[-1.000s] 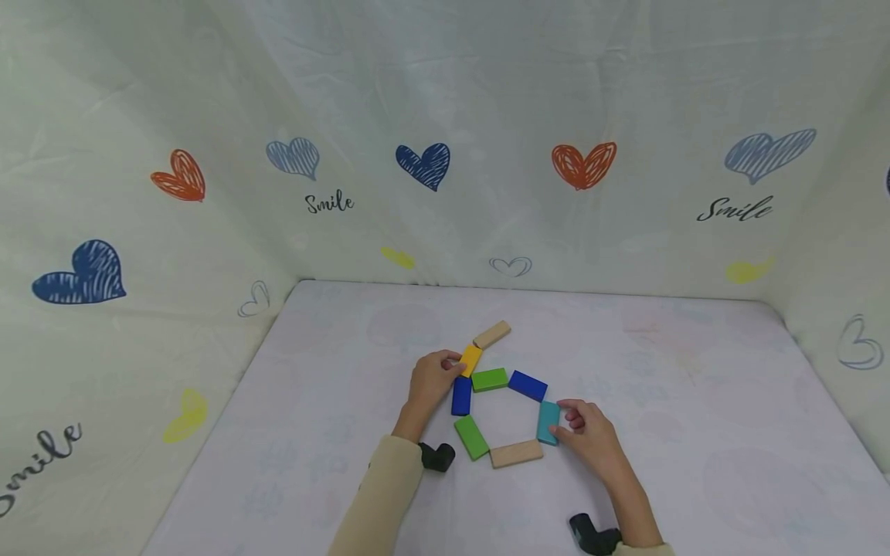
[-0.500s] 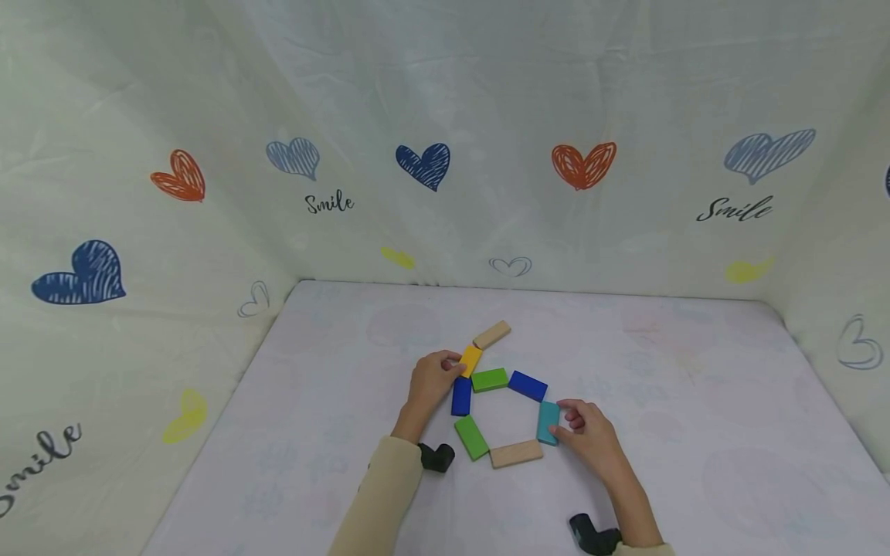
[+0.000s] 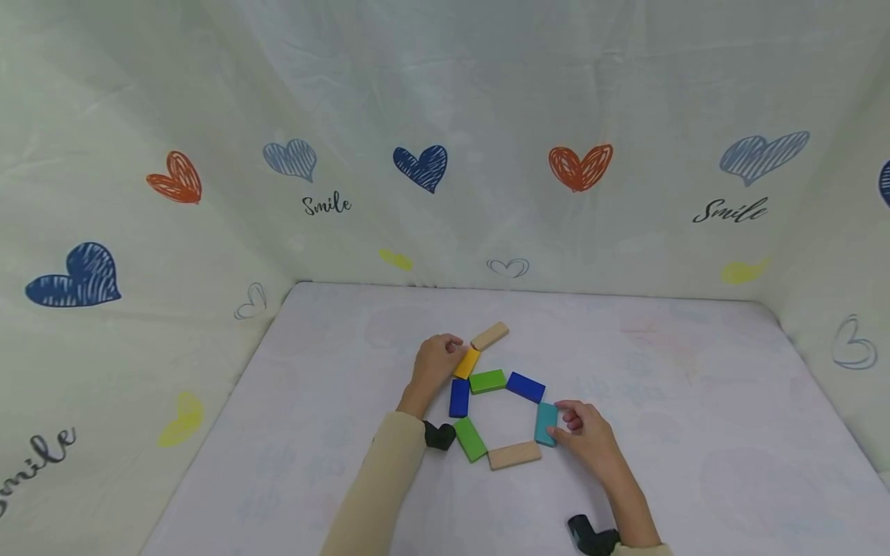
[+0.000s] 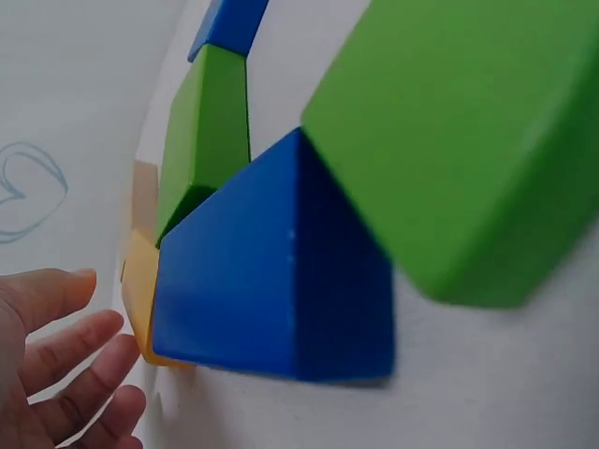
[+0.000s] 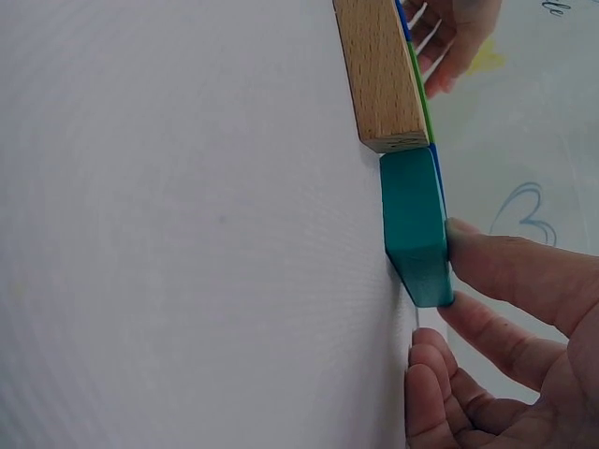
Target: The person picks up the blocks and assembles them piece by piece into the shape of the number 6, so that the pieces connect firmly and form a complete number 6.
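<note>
In the head view, several wooden blocks form a ring on the table. My left hand is beside the yellow block, at the ring's upper left. Its fingers are loosely bent in the left wrist view, with nothing gripped. A plain wooden block lies beyond the yellow one, and a blue block on its near side. On the right, my right hand holds the teal block between thumb and index finger; the other fingers are curled below in the right wrist view.
A green block and a second blue block make up the ring's far side. Another green block and a plain wooden block lie at its near side. A printed cloth wall stands behind the table.
My left hand has let go of the yellow block and lifted slightly away from it. The right hand stays on the teal block. The head view has shifted a little.
</note>
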Demonstrator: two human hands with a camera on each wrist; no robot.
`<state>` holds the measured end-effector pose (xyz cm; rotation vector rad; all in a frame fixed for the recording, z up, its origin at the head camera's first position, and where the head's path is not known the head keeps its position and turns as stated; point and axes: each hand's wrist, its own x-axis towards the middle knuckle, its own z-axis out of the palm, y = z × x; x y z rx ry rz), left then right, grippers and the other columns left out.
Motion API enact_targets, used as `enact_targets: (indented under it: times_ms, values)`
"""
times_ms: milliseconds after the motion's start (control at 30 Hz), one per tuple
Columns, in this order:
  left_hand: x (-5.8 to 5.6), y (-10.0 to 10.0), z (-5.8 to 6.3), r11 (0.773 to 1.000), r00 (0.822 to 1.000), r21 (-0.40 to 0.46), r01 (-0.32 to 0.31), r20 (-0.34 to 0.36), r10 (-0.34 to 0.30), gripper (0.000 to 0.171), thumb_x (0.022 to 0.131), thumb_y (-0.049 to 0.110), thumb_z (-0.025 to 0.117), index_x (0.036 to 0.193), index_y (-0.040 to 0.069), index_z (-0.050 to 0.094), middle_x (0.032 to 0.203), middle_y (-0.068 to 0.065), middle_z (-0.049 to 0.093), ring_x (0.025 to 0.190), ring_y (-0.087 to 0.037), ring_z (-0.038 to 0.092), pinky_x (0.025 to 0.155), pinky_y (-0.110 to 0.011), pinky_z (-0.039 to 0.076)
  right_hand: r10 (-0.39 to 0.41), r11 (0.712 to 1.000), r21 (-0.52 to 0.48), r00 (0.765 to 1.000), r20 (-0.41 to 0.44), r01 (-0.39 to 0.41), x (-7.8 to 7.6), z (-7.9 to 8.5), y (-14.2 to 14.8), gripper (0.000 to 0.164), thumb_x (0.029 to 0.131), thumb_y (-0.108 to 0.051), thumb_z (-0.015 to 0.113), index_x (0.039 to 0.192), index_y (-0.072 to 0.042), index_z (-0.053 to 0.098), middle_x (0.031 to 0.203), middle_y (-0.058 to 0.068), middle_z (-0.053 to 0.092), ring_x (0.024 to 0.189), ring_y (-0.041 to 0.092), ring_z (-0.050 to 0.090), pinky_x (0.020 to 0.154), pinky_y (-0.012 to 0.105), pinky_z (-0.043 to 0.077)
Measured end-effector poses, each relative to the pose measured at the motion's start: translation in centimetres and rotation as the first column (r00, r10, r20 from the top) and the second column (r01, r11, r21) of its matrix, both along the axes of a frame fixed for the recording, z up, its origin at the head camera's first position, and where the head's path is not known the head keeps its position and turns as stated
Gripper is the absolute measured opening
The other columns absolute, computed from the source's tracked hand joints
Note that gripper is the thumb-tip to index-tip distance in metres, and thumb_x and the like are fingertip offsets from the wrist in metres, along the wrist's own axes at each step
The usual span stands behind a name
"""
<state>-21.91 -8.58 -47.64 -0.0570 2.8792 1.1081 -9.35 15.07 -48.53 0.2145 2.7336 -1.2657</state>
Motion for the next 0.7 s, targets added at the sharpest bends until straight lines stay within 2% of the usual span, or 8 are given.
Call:
enact_targets:
  times_ms: [200, 400, 567, 700]
  values:
    - [-1.1, 0.6, 0.1, 0.999, 0.999, 0.014, 0.029, 0.022, -0.03, 0.025, 0.087, 0.029, 0.063, 0.1, 0.008, 0.069, 0.084, -0.006, 0.062, 0.072, -0.015, 0.052, 0.062, -0.024, 0.042, -0.001, 1.0, -0.003, 1.0, 0.003, 0.001, 0.0, 0.0, 0.0, 0.041, 0.08, -0.01, 0.069, 0.117, 0.002, 0.057, 0.088, 0.007, 0.05, 0.082, 0.018, 0.046, 0.069, 0.025, 0.04]
    - [-1.8, 1.1, -0.1, 0.998, 0.995, 0.051, -0.023, 0.096, 0.018, 0.026, 0.085, 0.032, 0.066, 0.097, 0.009, 0.07, 0.087, -0.006, 0.063, 0.075, -0.015, 0.055, 0.066, -0.025, 0.044, 0.003, 1.0, -0.012, 1.0, 0.007, -0.003, 0.1, 0.0, 0.1, 0.041, 0.08, -0.011, 0.07, 0.117, 0.002, 0.056, 0.089, 0.007, 0.05, 0.083, 0.019, 0.046, 0.069, 0.025, 0.04]
    - [-2.1, 1.4, 0.5, 0.996, 0.988, 0.072, -0.057, 0.15, 0.046, 0.025, 0.083, 0.032, 0.067, 0.093, 0.009, 0.07, 0.089, -0.007, 0.066, 0.076, -0.017, 0.057, 0.067, -0.027, 0.045, -0.004, 1.0, -0.011, 1.0, 0.006, 0.004, 0.0, 0.0, 0.1, 0.041, 0.08, -0.011, 0.07, 0.117, 0.002, 0.057, 0.089, 0.007, 0.049, 0.083, 0.018, 0.046, 0.069, 0.025, 0.04]
    - [-2.0, 1.7, 0.9, 0.996, 0.983, 0.051, -0.073, 0.171, 0.064, 0.024, 0.082, 0.032, 0.067, 0.091, 0.011, 0.07, 0.09, -0.006, 0.066, 0.076, -0.017, 0.057, 0.066, -0.026, 0.044, -0.007, 1.0, -0.015, 1.0, 0.008, 0.007, 0.0, -0.1, 0.1, 0.041, 0.08, -0.011, 0.07, 0.117, 0.002, 0.057, 0.089, 0.007, 0.05, 0.083, 0.018, 0.046, 0.069, 0.025, 0.04]
